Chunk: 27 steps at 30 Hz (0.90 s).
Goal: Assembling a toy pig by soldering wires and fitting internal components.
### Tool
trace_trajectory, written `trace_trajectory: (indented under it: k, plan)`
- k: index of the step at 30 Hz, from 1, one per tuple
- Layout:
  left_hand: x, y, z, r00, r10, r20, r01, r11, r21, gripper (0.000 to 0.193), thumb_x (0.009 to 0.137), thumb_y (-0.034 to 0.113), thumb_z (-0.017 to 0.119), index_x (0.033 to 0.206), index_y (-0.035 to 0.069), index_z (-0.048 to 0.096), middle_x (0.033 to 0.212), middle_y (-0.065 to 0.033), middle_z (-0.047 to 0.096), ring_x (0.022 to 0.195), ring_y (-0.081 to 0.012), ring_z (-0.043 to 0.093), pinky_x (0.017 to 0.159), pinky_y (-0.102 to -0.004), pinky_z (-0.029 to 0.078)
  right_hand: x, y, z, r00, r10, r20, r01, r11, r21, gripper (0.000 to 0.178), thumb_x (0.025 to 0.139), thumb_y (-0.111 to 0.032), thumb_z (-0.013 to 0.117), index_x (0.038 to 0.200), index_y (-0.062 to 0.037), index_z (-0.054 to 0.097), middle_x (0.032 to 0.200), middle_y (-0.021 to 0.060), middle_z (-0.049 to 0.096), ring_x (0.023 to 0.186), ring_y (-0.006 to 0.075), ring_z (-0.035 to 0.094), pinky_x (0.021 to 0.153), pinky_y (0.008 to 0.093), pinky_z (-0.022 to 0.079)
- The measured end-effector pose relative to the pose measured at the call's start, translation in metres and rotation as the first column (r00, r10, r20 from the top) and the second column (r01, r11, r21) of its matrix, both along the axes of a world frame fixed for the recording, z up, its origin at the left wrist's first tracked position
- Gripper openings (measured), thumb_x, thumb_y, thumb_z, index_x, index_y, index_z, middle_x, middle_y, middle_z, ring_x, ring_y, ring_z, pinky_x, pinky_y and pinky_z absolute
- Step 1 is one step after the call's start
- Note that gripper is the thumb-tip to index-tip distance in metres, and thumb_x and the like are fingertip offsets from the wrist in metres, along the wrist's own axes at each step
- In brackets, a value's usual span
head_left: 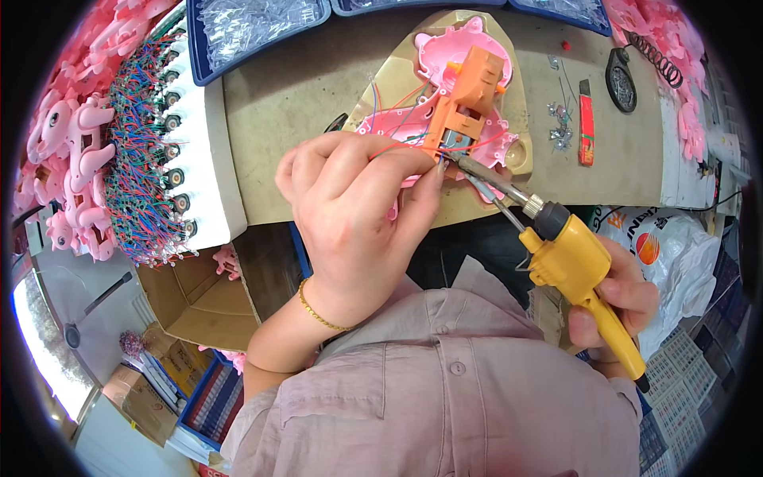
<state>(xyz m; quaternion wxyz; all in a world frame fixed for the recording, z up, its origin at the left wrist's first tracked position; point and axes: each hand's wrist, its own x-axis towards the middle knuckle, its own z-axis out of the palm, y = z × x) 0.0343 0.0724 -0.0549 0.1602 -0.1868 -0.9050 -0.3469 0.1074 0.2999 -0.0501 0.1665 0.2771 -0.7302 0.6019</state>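
My right hand (628, 294) is wrapped round a yellow soldering gun (568, 258). Its metal tip and the thin feed tube beside it point up-left, to the end of a small metal motor (455, 140). The motor sits in an orange plastic housing (479, 83), which lies over a pink toy shell (445, 48) in a tan moulded holder (517, 95). With thumb and forefinger pinched, my left hand (350, 191) holds a thin wire against the motor end, close to the tip. Red, blue and green wires (497, 145) trail around it; the pinched end is mostly hidden.
Bundled wires (147, 159) and pink toy bodies (79, 151) are heaped at left. Blue trays (258, 32) of clear parts line the back. At right are a red utility knife (586, 127), small clear pieces (560, 131) and a black coiled-cord object (621, 79). A cardboard box (199, 302) stands below the table.
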Motion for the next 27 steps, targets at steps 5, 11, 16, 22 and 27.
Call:
trace_trajectory:
  k: [5,11,16,22,27]
  plan:
    - [-0.001,-0.001,0.004,0.999,-0.01,0.037,0.012,0.999,-0.044,0.011,0.07,0.011,0.075,0.075,0.008,0.066,0.074,-0.0026,0.061,0.082,-0.0223,0.054,0.078,-0.0328,0.038,0.0,-0.002,0.003,0.998,0.022,0.055,-0.023,1.0,0.02,0.054,0.084,-0.015,0.052,0.13,0.0103,0.04,0.105,0.0174,0.059,0.072,0.0123,0.057,0.059,0.0213,0.043]
    - [-0.003,-0.001,0.006,0.999,-0.032,0.039,0.033,0.999,-0.028,0.011,0.071,0.01,0.075,0.074,0.008,0.065,0.075,-0.0011,0.061,0.082,-0.0214,0.054,0.078,-0.0326,0.037,0.001,-0.002,0.013,0.993,0.034,0.116,-0.04,0.998,0.056,0.053,0.083,-0.013,0.052,0.129,0.0106,0.042,0.105,0.0169,0.06,0.071,0.0136,0.058,0.06,0.0222,0.045]
    - [-0.004,-0.001,0.004,0.999,-0.032,0.022,0.033,0.999,-0.036,0.011,0.071,0.01,0.074,0.074,0.009,0.064,0.075,-0.0007,0.062,0.082,-0.0213,0.053,0.078,-0.0325,0.037,0.002,-0.003,0.017,0.984,0.046,0.17,-0.06,0.995,0.077,0.052,0.082,-0.011,0.052,0.128,0.0108,0.043,0.106,0.0166,0.06,0.069,0.0147,0.058,0.061,0.023,0.046]
    - [-0.005,-0.001,0.008,0.998,-0.033,0.049,0.036,0.998,-0.06,0.011,0.07,0.011,0.074,0.073,0.009,0.063,0.074,-0.0009,0.06,0.081,-0.0213,0.053,0.078,-0.0328,0.037,0.007,0.0,0.008,0.991,-0.005,0.133,-0.007,0.996,0.089,0.056,0.083,-0.015,0.057,0.131,0.0072,0.039,0.111,0.0206,0.058,0.08,0.0204,0.059,0.068,0.028,0.047]
    - [-0.006,-0.002,0.007,0.998,-0.039,0.04,0.041,0.997,-0.061,0.011,0.069,0.011,0.074,0.073,0.01,0.064,0.072,-0.0011,0.059,0.081,-0.0216,0.053,0.078,-0.0334,0.037,0.014,0.01,0.002,0.995,-0.073,0.067,0.066,0.992,0.107,0.062,0.085,-0.02,0.062,0.135,0.0026,0.034,0.117,0.0257,0.054,0.093,0.0272,0.059,0.077,0.0341,0.048]
